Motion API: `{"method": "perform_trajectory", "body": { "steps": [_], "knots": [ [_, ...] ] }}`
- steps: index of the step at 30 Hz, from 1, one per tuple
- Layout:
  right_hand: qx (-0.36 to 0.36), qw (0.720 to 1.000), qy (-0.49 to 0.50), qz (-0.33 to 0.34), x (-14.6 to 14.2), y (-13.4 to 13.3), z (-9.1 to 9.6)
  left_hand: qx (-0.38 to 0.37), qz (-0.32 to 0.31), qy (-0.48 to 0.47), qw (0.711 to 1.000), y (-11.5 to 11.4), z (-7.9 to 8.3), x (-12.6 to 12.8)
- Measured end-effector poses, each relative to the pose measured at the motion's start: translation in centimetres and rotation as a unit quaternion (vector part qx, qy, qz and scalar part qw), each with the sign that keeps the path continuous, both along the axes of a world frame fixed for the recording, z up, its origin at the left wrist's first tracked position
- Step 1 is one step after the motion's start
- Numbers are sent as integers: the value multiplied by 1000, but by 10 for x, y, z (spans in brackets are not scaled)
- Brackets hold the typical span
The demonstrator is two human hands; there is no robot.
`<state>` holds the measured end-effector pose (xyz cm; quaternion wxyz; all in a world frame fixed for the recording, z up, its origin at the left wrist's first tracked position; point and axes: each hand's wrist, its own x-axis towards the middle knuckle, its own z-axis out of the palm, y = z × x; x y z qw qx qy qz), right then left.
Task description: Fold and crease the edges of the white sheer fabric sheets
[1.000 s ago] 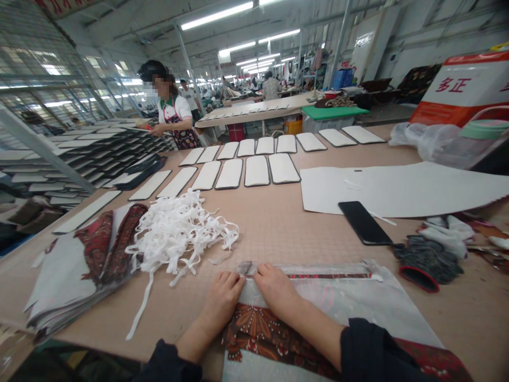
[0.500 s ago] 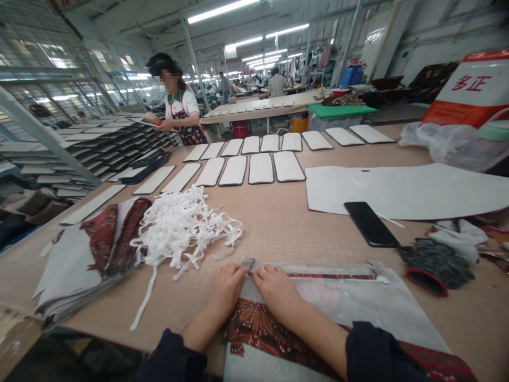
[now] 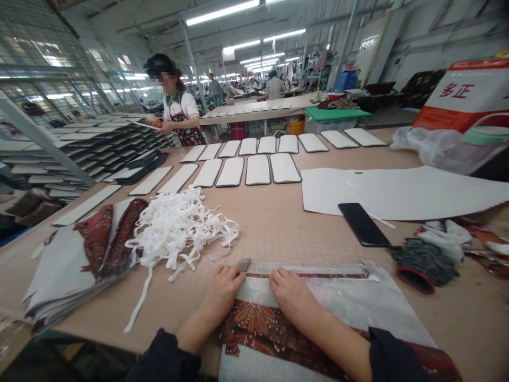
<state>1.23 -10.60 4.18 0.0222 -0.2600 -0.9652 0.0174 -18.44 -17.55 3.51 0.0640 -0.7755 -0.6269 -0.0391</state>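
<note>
My left hand (image 3: pixel 222 297) lies flat at the left end of a printed fabric sheet (image 3: pixel 262 323), with its fingertips on the sheet's far edge. The sheet has a brown and red paisley print and a pale, glossy white area. My right hand (image 3: pixel 292 297) rests on that pale area, also near the far edge. A narrow folded band with a red pattern (image 3: pixel 310 275) runs along this edge. A small grey scrap (image 3: pixel 244 264) sits just beyond my left fingertips. Neither hand grips anything.
A tangle of white elastic tape (image 3: pixel 181 231) and a stack of printed fabric pieces (image 3: pixel 79 260) lie left on the gridded table (image 3: pixel 286 233). Rows of white padded panels (image 3: pixel 257 170) lie ahead. A black phone (image 3: pixel 363 224) and dark gloves (image 3: pixel 423 262) lie right. A co-worker (image 3: pixel 178 106) stands beyond.
My right hand has slid rightward along the sheet's far edge, widening the gap between my hands. My left hand has stayed at about the same spot.
</note>
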Motion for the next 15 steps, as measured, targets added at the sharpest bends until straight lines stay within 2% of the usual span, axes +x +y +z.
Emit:
{"method": "perform_trajectory", "body": {
  "steps": [6,11,15],
  "knots": [
    [1,999,-5,-47,5,-4,2,1,-4,60,998,6,5,17],
    [14,999,25,-23,6,-1,1,47,-26,113,992,6,-4,25],
    [2,1000,8,-29,3,1,3,29,-30,120,992,7,-3,25]
  ]
}}
